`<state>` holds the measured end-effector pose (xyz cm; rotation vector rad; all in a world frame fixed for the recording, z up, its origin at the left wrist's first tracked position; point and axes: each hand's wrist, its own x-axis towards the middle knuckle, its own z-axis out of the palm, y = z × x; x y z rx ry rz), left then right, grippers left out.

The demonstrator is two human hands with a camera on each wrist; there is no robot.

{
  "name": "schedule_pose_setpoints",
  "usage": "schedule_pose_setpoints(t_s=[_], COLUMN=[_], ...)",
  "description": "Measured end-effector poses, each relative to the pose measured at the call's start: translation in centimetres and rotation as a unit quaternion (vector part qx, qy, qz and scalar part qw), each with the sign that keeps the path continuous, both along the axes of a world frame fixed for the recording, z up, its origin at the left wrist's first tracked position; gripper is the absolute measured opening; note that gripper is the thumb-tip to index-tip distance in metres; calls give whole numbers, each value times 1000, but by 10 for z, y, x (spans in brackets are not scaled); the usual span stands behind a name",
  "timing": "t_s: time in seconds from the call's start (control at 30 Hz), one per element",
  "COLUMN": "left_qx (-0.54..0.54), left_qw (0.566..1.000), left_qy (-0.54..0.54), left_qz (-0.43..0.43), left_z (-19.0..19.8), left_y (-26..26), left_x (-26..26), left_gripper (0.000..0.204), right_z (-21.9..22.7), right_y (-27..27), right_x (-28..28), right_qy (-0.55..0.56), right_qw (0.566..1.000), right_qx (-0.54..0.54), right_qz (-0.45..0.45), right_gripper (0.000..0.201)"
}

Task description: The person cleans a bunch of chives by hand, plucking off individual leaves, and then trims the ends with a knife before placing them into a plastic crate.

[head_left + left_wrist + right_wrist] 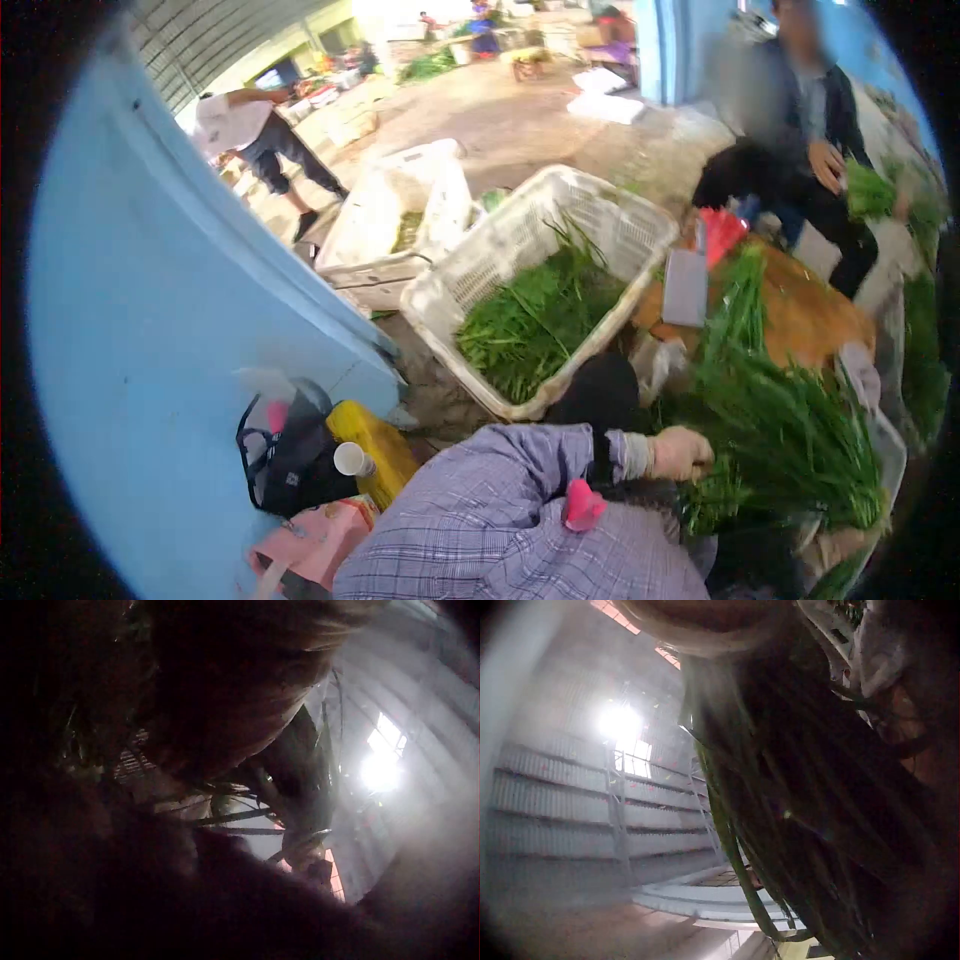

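Observation:
My left hand point(680, 453) is at the near edge of a heap of long, thin green leaves point(790, 430), its curled fingers pinching some of them. In the dark left wrist view a few leaf stalks point(236, 817) show beside the hand. At the lower right, my right hand point(838, 550) is partly covered by leaves. It grips a thick bunch of long flat green leaves point(780, 787), which fans out from under the fingers in the right wrist view.
A white plastic crate point(540, 400) with loose greens stands ahead. A grey flat box point(685, 288) lies on a brown surface point(815, 310). A person point(800, 150) sits opposite holding greens. A yellow container point(375, 455), paper cup point(352, 459) and black bag point(290, 450) are at left.

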<state>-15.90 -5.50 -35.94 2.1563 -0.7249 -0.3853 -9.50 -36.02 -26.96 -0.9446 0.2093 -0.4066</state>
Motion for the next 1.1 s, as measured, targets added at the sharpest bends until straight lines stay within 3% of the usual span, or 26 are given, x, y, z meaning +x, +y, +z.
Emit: schedule_pose_setpoints(t_s=[0.13, 0.2, 0.27, 0.33, 0.43, 0.47, 0.53, 0.63, 0.73, 0.77, 0.8, 0.83, 0.87, 1.1], left_qx=[-22, -114, -74, 5, 59, 96, 239, 286, 288, 293, 294, 278, 263, 208], left_qw=[996, 962, 929, 893, 869, 884, 872, 864, 864, 866, 864, 870, 874, 883], left_qy=[-43, -90, -112, -48, -99, -51, -104, -99, -45, -14, -12, -10, -8, -31], left_qz=[73, 231, 346, 448, 482, 454, 416, 402, 410, 406, 408, 408, 408, 420], left_z=[30, 30, 25, 26, -10, -35, -21, -55, -85, -77, -76, -77, -76, -78], left_y=[57, 101, 150, 186, 229, 247, 250, 265, 270, 267, 268, 268, 267, 269], left_x=[13, 19, 22, 15, -8, -18, -36, -55, -68, -67, -67, -67, -67, -67], left_gripper=[28, 28, 29, 29, 29, 39, 64, 77, 75, 73, 73, 72, 70, 68], right_z=[26, 38, 48, 58, 72, 74, 73, 63, 49, 33, 13, 0, -4, -18], right_y=[-8, -16, -14, -13, -14, -16, -16, -18, -24, -34, -49, -54, -48, 19], right_x=[35, 50, 73, 97, 120, 126, 139, 152, 149, 154, 165, 174, 181, 208], right_qy=[-85, -116, -149, -184, -235, -251, -284, -329, -370, -369, -217, -53, -54, -93], right_qw=[991, 981, 967, 949, 918, 907, 883, 843, 795, 795, 809, 777, 778, 901], right_qx=[-93, -142, -184, -225, -283, -302, -336, -387, -445, -444, -545, -616, -616, -418], right_qz=[44, 62, 94, 122, 148, 153, 163, 176, 182, 185, 34, -117, -113, 66], right_gripper=[43, 44, 44, 44, 45, 45, 45, 45, 46, 46, 49, 54, 54, 49])
